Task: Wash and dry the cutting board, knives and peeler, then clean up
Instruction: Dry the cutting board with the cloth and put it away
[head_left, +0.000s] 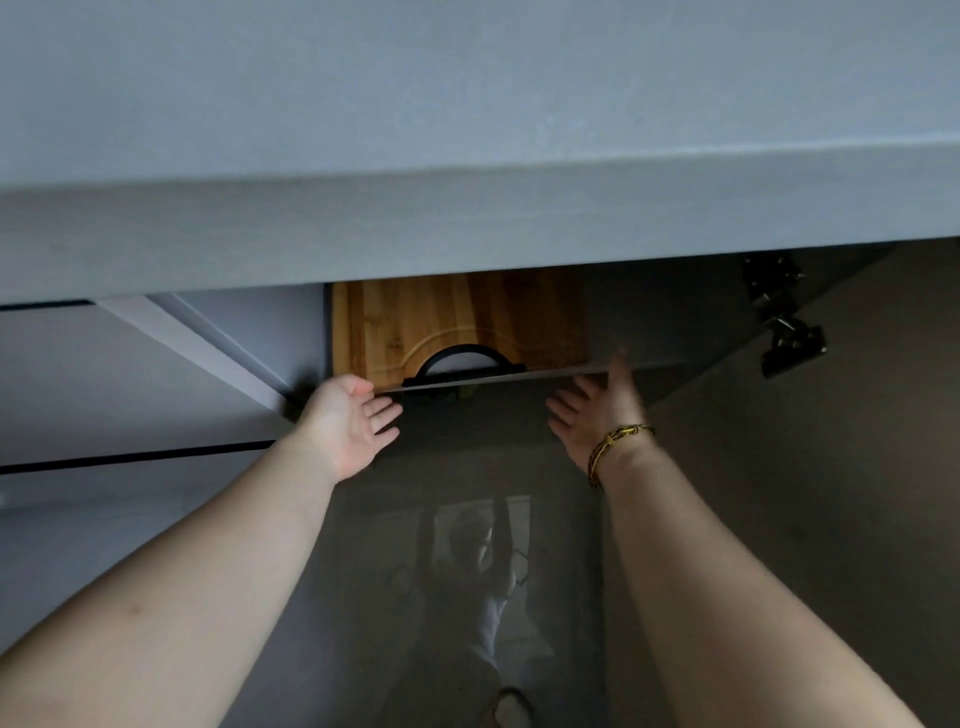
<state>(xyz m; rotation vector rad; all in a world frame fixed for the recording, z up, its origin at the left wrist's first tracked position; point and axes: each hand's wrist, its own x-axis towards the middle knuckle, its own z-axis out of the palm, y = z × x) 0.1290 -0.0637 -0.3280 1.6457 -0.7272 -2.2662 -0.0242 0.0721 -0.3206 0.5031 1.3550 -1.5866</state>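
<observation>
I am looking up into an overhead cabinet. The wooden cutting board (457, 317) with a black arched handle (467, 356) lies flat on a thin shelf (550, 371) inside it. My left hand (353, 426) is raised with straight fingers just below the board's near left corner, its thumb close to the shelf edge. On the other side, my right hand (597, 415), with a yellow and black bracelet on the wrist, is also spread, one fingertip touching the shelf's front edge. Neither hand holds anything. No knives or peeler are in view.
A grey panel (467, 156) fills the upper half of the view. The open cabinet door (831, 467) stands to the right with black hinges (789, 343). A glossy dark surface (467, 571) beneath the shelf shows a reflection. A white cabinet side (156, 364) is on the left.
</observation>
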